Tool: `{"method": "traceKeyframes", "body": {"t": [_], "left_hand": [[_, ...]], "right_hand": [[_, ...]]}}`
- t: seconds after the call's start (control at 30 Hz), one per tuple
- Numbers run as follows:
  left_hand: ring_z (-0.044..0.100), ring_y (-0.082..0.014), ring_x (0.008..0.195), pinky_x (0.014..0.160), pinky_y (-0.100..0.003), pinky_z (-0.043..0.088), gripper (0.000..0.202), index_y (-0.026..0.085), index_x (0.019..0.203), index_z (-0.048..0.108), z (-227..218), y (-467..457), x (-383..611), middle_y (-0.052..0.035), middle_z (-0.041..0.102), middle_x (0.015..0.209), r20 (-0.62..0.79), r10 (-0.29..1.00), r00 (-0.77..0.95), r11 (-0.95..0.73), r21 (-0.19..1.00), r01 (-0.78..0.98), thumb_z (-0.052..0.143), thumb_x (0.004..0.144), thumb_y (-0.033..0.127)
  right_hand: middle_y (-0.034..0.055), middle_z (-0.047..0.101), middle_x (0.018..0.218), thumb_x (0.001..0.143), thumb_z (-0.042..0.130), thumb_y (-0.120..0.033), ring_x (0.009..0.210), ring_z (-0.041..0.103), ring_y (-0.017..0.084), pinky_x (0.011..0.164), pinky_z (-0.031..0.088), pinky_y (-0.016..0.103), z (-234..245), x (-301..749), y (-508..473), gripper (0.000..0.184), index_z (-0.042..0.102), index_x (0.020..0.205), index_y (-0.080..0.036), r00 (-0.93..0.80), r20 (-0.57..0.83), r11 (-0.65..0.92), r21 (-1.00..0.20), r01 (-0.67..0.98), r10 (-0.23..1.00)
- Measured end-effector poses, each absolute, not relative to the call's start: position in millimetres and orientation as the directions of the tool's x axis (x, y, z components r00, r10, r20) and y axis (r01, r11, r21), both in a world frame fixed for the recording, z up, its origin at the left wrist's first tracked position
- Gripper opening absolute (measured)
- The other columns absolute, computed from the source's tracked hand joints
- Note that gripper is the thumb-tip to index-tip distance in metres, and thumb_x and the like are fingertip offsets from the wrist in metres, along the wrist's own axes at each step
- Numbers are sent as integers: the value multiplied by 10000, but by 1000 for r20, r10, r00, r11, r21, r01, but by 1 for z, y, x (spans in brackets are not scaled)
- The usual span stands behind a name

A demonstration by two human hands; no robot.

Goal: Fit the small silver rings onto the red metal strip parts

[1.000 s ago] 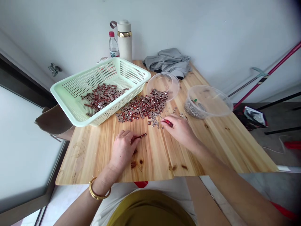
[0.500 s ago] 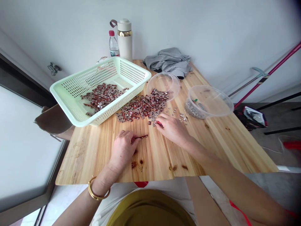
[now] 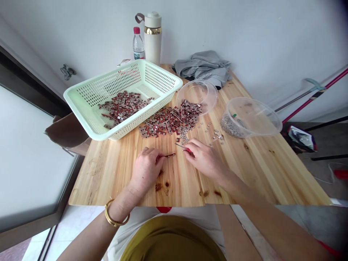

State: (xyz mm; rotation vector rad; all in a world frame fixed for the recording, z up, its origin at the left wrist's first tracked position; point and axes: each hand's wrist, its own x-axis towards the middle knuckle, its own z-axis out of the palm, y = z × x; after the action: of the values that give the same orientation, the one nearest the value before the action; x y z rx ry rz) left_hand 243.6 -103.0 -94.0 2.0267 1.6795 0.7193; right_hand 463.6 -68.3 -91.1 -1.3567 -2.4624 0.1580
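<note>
My left hand rests on the wooden table, fingers pinched on a small reddish-brown strip that pokes out to the right. My right hand is closed on a thin red-handled tool, its metal tip pointing left toward the strip's free end. A heap of similar red-brown strips lies just beyond both hands, with small silver bits scattered to its right.
A pale green perforated basket holding more strips stands at the back left. Two clear plastic bowls, one tipped and one with silver bits, sit at the right. A thermos, water bottle and grey cloth line the wall.
My right hand has drawn back from the scattered silver bits toward the strip in my left hand, bringing the tool's tip close to it. The left hand stays put.
</note>
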Motion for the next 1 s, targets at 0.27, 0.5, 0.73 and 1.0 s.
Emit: {"method": "traceKeyframes", "body": {"t": [0.27, 0.5, 0.73, 1.0], "left_hand": [[583, -224, 825, 773, -366, 481, 97, 169, 812, 688, -95, -104, 242, -44, 670, 782, 141, 977, 158, -211, 609, 765, 607, 862, 150], [582, -224, 842, 796, -368, 486, 102, 156, 833, 692, -98, -104, 242, -50, 667, 809, 179, 969, 168, -243, 604, 759, 605, 851, 104], [578, -222, 842, 795, -367, 491, 144, 166, 843, 700, -98, -105, 241, -49, 656, 820, 189, 967, 170, -251, 597, 762, 602, 827, 61], [569, -203, 824, 795, -359, 484, 189, 187, 899, 725, -98, -104, 238, -40, 660, 834, 227, 955, 192, -295, 639, 710, 599, 836, 62]], "right_hand": [[13, 566, 777, 927, 542, -221, 707, 564, 150, 662, 400, 270, -89, 473, -67, 176, 593, 762, -186, -393, 238, 460, -465, 757, 888], [11, 598, 836, 887, 565, -160, 786, 585, 158, 709, 415, 267, -89, 467, -65, 105, 594, 796, -202, -449, 145, 455, -511, 729, 882], [31, 605, 850, 897, 543, -173, 744, 578, 150, 670, 411, 265, -75, 444, -70, 126, 606, 790, -193, -468, 215, 508, -500, 701, 857], [22, 590, 866, 905, 550, -168, 685, 533, 129, 582, 320, 270, -79, 406, -78, 125, 622, 803, -179, -559, 124, 569, -282, 773, 820]]}}
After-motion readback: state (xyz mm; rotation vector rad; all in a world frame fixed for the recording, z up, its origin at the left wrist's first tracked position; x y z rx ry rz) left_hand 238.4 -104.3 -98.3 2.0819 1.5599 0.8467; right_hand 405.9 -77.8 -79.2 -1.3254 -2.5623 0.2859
